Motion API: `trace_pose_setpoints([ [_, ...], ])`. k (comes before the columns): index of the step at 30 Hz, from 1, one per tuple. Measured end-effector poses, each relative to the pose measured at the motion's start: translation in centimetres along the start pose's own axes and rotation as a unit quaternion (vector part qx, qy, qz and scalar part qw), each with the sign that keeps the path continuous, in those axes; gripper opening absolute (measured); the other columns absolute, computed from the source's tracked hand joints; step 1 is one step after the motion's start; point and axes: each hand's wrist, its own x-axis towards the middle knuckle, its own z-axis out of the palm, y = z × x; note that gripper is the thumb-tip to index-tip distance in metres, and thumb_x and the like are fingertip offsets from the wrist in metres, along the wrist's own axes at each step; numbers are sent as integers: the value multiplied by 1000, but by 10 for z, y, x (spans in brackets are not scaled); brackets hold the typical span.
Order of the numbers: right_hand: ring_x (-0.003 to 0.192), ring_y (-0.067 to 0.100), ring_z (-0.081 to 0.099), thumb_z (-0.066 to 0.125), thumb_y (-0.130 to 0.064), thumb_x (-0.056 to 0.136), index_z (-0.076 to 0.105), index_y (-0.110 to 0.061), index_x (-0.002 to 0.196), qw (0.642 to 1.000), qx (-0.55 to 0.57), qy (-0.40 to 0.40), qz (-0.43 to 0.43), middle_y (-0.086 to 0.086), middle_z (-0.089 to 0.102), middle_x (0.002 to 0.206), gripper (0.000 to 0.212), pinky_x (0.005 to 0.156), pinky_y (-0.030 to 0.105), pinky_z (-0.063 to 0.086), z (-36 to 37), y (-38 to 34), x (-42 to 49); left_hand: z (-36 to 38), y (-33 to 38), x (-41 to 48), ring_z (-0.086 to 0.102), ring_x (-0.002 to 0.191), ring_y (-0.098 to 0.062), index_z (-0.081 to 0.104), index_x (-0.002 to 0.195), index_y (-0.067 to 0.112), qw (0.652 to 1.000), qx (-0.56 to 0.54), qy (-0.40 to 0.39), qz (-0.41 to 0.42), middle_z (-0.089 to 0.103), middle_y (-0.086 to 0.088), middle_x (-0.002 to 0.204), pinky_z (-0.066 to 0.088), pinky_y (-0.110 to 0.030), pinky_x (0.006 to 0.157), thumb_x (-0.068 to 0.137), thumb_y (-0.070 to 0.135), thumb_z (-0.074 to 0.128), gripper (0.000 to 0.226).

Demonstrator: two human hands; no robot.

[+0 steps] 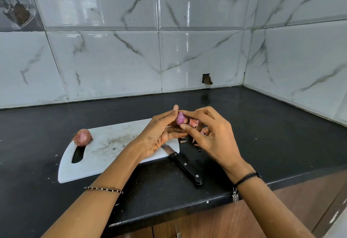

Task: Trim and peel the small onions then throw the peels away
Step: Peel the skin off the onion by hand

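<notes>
Over the black counter (262, 125), left hand (159, 134) and right hand (210, 136) around a smooth, half-peeled purple onion (180, 119)

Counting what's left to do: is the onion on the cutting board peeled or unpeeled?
Unpeeled. The onion on the cutting board has its dry papery outer skin on, with wispy roots showing at one end.

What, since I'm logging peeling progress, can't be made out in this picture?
- Held onion, head view: the fingers of the left hand and right hand cover most of it, so how much skin remains is unclear.
- Knife, head view: the left hand hides most of the blade.
- Peels, head view: they lie partly behind the right hand, so the count is unclear.
</notes>
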Motion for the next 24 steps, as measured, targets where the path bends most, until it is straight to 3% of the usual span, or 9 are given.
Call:
trace_pose_setpoints([
  [6, 93, 11, 68, 79, -20, 89, 79, -17, 112, 998, 26, 63, -13, -6, 68, 103, 24, 74, 34, 60, 1, 4, -1, 4, 0, 0, 73, 94, -21, 71, 123, 8, 999, -24, -34, -2, 75, -7, 89, 60, -38, 92, 92, 34, 61, 42],
  [10, 90, 15, 69, 76, -22, 89, 82, -9, 99, 995, 21, 90, -39, -1, 71, 96, 18, 73, 36, 60, 0, 4, -3, 5, -1, 0, 75, 93, -21, 69, 125, 9, 999, -24, -42, 6, 76, -8, 91, 59, -37, 94, 89, 31, 62, 43],
  [14, 89, 15, 68, 81, -14, 85, 82, -9, 93, 995, -10, 84, -56, -2, 72, 93, 9, 73, 35, 59, -1, 4, -4, 4, -1, -2, 74, 100, -22, 70, 124, 11, 999, -16, -43, 20, 76, -13, 106, 59, -36, 93, 88, 31, 63, 43],
  [24, 89, 8, 66, 79, -23, 88, 78, -13, 96, 998, -5, 59, -38, -7, 69, 95, 13, 76, 32, 58, -3, 0, 0, 5, 2, -5, 73, 106, -24, 68, 125, 13, 998, 2, -43, 36, 75, -13, 116, 60, -33, 89, 88, 28, 61, 41],
])
